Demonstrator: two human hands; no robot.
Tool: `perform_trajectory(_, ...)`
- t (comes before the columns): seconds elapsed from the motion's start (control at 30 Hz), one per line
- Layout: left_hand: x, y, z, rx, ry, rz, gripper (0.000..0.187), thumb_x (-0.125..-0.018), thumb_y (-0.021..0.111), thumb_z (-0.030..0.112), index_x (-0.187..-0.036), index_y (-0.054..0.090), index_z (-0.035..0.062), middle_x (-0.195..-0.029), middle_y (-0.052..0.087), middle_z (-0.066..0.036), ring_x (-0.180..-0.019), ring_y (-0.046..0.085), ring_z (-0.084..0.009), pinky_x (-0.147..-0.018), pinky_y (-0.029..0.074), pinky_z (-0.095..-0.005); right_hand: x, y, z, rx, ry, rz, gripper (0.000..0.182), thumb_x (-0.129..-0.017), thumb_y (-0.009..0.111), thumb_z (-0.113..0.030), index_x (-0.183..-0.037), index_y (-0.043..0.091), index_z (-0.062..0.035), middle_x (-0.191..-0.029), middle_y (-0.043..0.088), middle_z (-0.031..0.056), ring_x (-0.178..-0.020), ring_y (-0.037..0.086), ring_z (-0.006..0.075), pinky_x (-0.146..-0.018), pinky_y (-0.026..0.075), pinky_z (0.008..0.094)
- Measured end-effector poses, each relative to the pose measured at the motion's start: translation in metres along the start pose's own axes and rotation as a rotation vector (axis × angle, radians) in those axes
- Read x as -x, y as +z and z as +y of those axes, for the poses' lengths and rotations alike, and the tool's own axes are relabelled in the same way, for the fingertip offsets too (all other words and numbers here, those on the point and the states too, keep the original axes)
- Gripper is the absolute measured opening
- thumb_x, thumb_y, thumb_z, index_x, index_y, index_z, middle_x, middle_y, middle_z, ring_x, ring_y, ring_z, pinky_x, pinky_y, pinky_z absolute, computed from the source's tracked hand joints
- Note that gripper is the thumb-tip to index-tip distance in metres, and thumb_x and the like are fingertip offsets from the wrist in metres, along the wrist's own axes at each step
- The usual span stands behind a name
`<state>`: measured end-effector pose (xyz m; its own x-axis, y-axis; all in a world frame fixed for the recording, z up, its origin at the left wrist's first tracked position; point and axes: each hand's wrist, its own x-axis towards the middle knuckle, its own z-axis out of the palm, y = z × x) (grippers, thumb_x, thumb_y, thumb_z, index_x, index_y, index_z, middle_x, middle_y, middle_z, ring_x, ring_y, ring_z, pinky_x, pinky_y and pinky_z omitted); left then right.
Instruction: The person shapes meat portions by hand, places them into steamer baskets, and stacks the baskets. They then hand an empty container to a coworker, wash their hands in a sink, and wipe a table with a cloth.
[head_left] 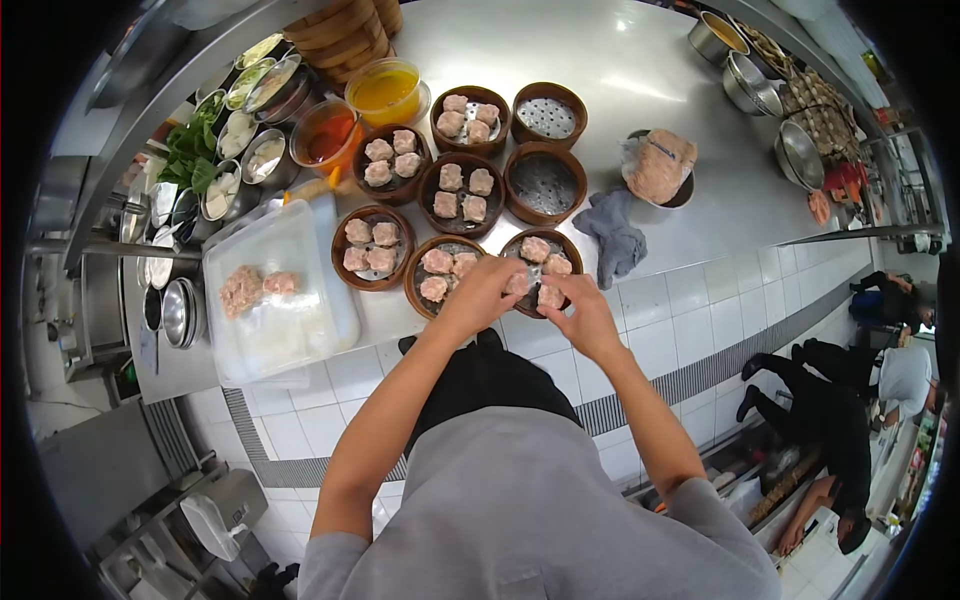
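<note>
Both hands are over the front right steamer basket (pixel 570 243), which holds several pink meat dumplings (pixel 535 249). My left hand (pixel 482 292) has its fingers closed around a dumpling (pixel 517 283) at the basket's left side. Beside it, my right hand (pixel 578 308) has thumb and fingers apart at the basket's right edge, next to another dumpling (pixel 551 296); whether it touches that one is unclear. Just left, a basket (pixel 412 283) of dumplings is partly hidden by my left hand. More filled baskets stand behind, along with two holding no dumplings (pixel 546 117), (pixel 545 183).
A clear tray (pixel 343 330) with minced meat stands at the left. Behind it are bowls, greens (pixel 190 150), and tubs of orange (pixel 325 135) and yellow liquid (pixel 385 92). A grey cloth (pixel 612 233) and a bowl of bagged meat (pixel 662 165) lie right. Other people (pixel 825 400) are far right.
</note>
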<state>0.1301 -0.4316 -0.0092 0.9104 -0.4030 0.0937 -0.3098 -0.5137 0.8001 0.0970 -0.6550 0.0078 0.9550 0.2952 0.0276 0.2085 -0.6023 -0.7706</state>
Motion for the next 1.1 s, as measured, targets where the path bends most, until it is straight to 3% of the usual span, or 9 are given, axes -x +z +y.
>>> perform_trajectory(0.07, -0.005, 0.008, -0.004, -0.132, 0.169, -0.024, 0.044, -0.075, 0.076, 0.009, -0.116, 0.06, 0.0063, -0.11, 0.067, -0.015, -0.108, 0.06, -0.0348, -0.094, 0.043, -0.0448, 0.0, 0.018, 0.002, 0.148, -0.106, 0.112, 0.045, -0.075, 0.081, -0.009, -0.117, 0.064, -0.0015, -0.114, 0.063, 0.0136, -0.107, 0.057, 0.0369, -0.093, 0.048, 0.0423)
perform_trajectory(0.27, -0.016, 0.021, -0.011, -0.25, 0.011, -0.141, 0.042, -0.078, 0.069, 0.01, -0.118, 0.059, 0.0112, -0.112, 0.064, -0.013, -0.114, 0.058, -0.0269, -0.09, 0.037, -0.0478, -0.003, 0.03, 0.001, 0.33, -0.102, 0.153, 0.04, -0.07, 0.08, -0.006, -0.107, 0.066, -0.0044, -0.111, 0.063, 0.0121, -0.107, 0.06, 0.0335, -0.089, 0.049, 0.0437)
perform_trajectory(0.33, -0.007, 0.03, -0.022, -0.206, 0.191, 0.045, 0.042, -0.076, 0.067, 0.01, -0.117, 0.059, 0.0115, -0.114, 0.06, -0.011, -0.115, 0.057, -0.0271, -0.09, 0.037, -0.0489, -0.004, 0.033, -0.001, 0.371, -0.115, 0.215, 0.038, -0.067, 0.08, -0.005, -0.103, 0.068, -0.005, -0.112, 0.064, 0.0125, -0.106, 0.06, 0.0334, -0.09, 0.048, 0.0446)
perform_trajectory(0.43, 0.007, -0.005, -0.002, -0.237, 0.096, 0.001, 0.041, -0.076, 0.069, 0.011, -0.115, 0.059, 0.0111, -0.119, 0.059, -0.011, -0.117, 0.056, -0.0289, -0.092, 0.038, -0.0483, -0.007, 0.027, -0.026, 0.355, -0.125, 0.228, 0.04, -0.07, 0.083, -0.006, -0.108, 0.069, -0.0047, -0.113, 0.062, 0.015, -0.107, 0.059, 0.0361, -0.09, 0.048, 0.0441)
perform_trajectory(0.6, 0.07, -0.098, -0.018, -0.05, 0.057, 0.5, 0.035, -0.077, 0.068, 0.009, -0.111, 0.059, 0.0049, -0.121, 0.058, -0.015, -0.108, 0.058, -0.0338, -0.094, 0.045, -0.0447, -0.036, 0.042, -0.106, 0.156, -0.265, 0.183, 0.033, -0.081, 0.078, -0.007, -0.112, 0.067, -0.0028, -0.108, 0.063, 0.0149, -0.101, 0.061, 0.0331, -0.091, 0.049, 0.0406)
perform_trajectory(0.7, 0.137, -0.181, -0.068, -0.126, -0.198, 0.724, 0.044, -0.074, 0.066, -0.007, -0.116, 0.059, 0.0046, -0.115, 0.06, -0.018, -0.108, 0.058, -0.0378, -0.096, 0.047, -0.0427, -0.075, 0.102, -0.165, 0.012, -0.452, 0.023, 0.033, -0.082, 0.077, -0.011, -0.112, 0.067, -0.0026, -0.107, 0.064, 0.0149, -0.101, 0.062, 0.0342, -0.088, 0.051, 0.0412)
perform_trajectory(0.8, 0.186, -0.241, -0.121, -0.31, -0.419, 0.663, 0.061, -0.074, 0.071, -0.005, -0.132, 0.053, 0.0076, -0.123, 0.059, -0.018, -0.114, 0.055, -0.0395, -0.098, 0.047, -0.0451, -0.126, 0.202, -0.208, -0.038, -0.653, -0.158, 0.039, -0.08, 0.077, -0.012, -0.116, 0.064, -0.0014, -0.111, 0.062, 0.0153, -0.106, 0.061, 0.0347, -0.088, 0.052, 0.0415)
perform_trajectory(0.93, 0.195, -0.263, -0.15, -0.368, -0.431, 0.484, 0.069, -0.075, 0.074, -0.001, -0.139, 0.049, 0.0081, -0.127, 0.057, -0.018, -0.115, 0.055, -0.0389, -0.099, 0.046, -0.0453, -0.18, 0.31, -0.23, 0.254, -0.541, -0.249, 0.034, -0.081, 0.073, -0.014, -0.111, 0.064, 0.0, -0.111, 0.061, 0.0164, -0.107, 0.061, 0.0356, -0.089, 0.053, 0.0431)
perform_trajectory(1.1, 0.195, -0.269, -0.171, -0.304, -0.378, 0.337, 0.074, -0.076, 0.078, 0.004, -0.143, 0.048, 0.0074, -0.13, 0.059, -0.021, -0.121, 0.054, -0.0406, -0.105, 0.044, -0.0433, -0.216, 0.328, -0.217, 0.347, -0.454, -0.474, 0.027, -0.081, 0.073, -0.019, -0.099, 0.065, 0.0004, -0.105, 0.061, 0.0184, -0.102, 0.063, 0.0359, -0.086, 0.053, 0.0444)
